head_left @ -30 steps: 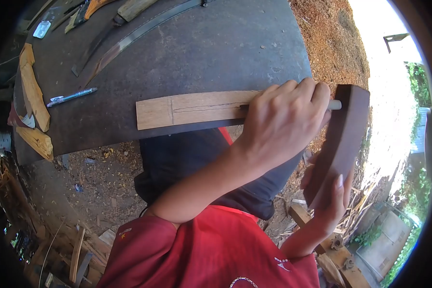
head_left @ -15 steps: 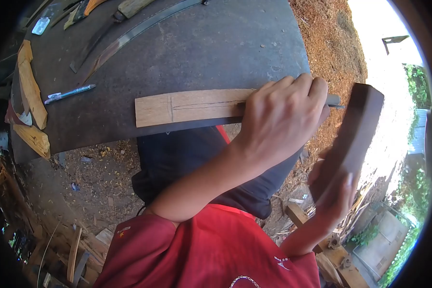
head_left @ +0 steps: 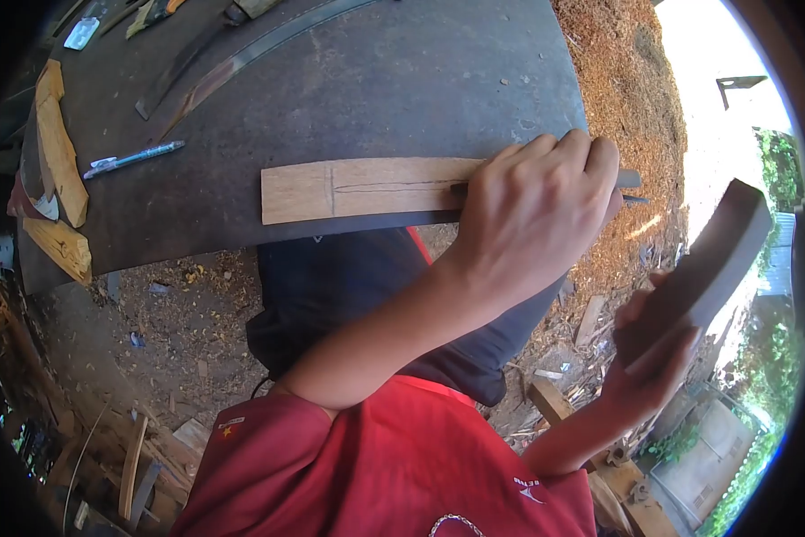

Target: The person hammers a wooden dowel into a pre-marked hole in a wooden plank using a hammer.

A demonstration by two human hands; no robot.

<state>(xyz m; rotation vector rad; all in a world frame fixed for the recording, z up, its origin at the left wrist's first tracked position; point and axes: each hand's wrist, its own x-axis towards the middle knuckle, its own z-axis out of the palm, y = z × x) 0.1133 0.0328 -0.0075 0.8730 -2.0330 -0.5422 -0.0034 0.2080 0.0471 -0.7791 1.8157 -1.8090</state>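
While left hand (head_left: 532, 210) pins plank (head_left: 367, 188) at table edge (head_left: 196, 246) | right hand (head_left: 658, 358) grips dark block (head_left: 702, 268) off-table

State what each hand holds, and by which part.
Left hand holds a pencil by its middle, over the light wood strip. Right hand holds a dark wood piece by its lower end.

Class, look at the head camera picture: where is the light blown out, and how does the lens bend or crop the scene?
Head view: sunlight washes out the upper right sky beyond the sawdust-covered ground; the fisheye lens curves the dark round worktable and leaves black corners; the pale wooden strip stays sharp.
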